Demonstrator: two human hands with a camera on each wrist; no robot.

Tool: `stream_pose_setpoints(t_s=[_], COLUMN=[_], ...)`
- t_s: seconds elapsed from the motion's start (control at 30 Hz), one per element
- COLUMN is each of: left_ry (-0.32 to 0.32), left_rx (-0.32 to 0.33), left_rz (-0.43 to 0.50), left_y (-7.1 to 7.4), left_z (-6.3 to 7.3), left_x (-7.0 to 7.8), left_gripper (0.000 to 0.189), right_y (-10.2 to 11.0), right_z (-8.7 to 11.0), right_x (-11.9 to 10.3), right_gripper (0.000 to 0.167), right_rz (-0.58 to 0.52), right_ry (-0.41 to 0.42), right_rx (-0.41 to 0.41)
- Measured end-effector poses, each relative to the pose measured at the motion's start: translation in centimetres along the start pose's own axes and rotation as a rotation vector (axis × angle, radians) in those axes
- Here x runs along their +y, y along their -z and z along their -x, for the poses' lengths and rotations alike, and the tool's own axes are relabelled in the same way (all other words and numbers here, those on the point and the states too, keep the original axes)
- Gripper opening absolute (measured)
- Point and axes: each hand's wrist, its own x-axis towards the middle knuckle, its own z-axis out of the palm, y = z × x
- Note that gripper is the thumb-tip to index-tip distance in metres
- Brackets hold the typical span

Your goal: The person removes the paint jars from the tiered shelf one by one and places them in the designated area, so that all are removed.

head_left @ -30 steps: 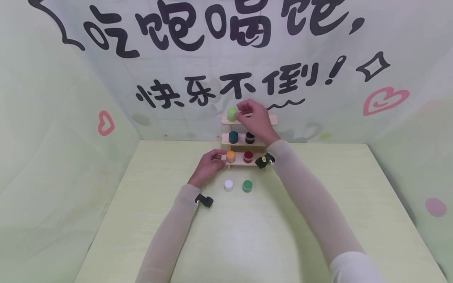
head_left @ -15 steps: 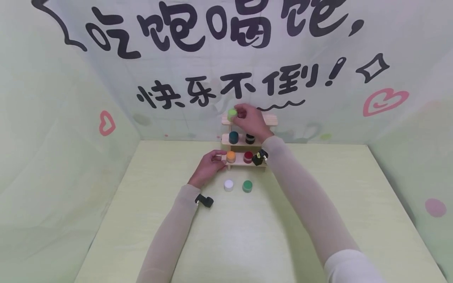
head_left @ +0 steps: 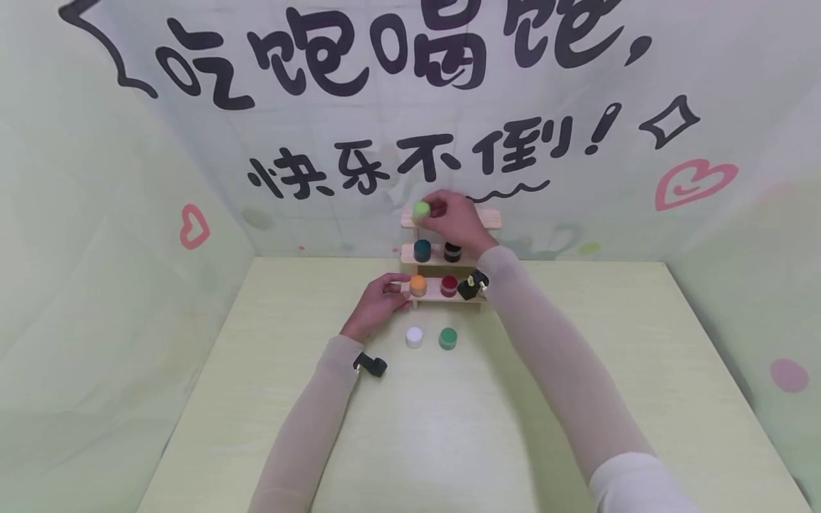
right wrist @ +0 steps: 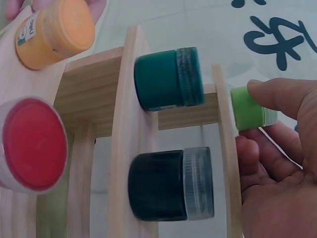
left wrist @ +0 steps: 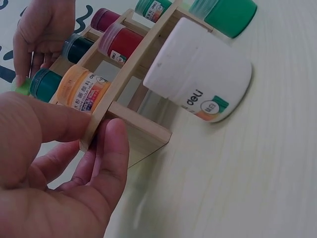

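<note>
My right hand [head_left: 457,219] pinches a light green paint jar [head_left: 420,211] at the left end of the top shelf of a small wooden rack [head_left: 436,288]. In the right wrist view this jar [right wrist: 246,110] sits against the top shelf, the thumb on its near side and fingers under it. My left hand [head_left: 375,306] grips the left end of the bottom shelf, thumb above and fingers below. Beside its thumb stands an orange paint jar [left wrist: 81,88]. A red jar [head_left: 449,286] shares that shelf. Teal [head_left: 422,250] and black [head_left: 452,251] jars stand on the middle shelf.
A white paint jar [head_left: 414,337] and a green one [head_left: 448,338] stand on the table before the rack. The left wrist view shows a maroon jar [left wrist: 104,19] and another green jar [left wrist: 152,9] farther along the rack. A printed cloth [head_left: 359,235] hangs behind.
My right hand has shifted slightly left and its fingers have come round the light green jar, which stays in its place. The left hand keeps its grip on the rack.
</note>
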Motion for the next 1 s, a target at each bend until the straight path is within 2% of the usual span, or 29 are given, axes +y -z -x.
stream_pose_setpoints(t_s=[0.37,0.7,1.0], left_ry=[0.012,0.029,0.038], left_rx=[0.007,0.006,0.006], left_rz=[0.05,0.064,0.051], left_y=[-0.1,-0.1,-0.2], left_z=[0.1,0.1,0.0], left_x=[0.2,0.1,0.3], left_gripper=[0.04,0.041,0.04], right_y=[1.2,1.6,1.9], right_z=[2.4,4.5,7.0], right_x=[0.1,0.5,1.0], right_gripper=[0.039,0.045,0.045], right_rz=[-0.053,-0.093,-0.159], right_ry=[0.048,0.015,0.032], right_rx=[0.032,0.042,0.048])
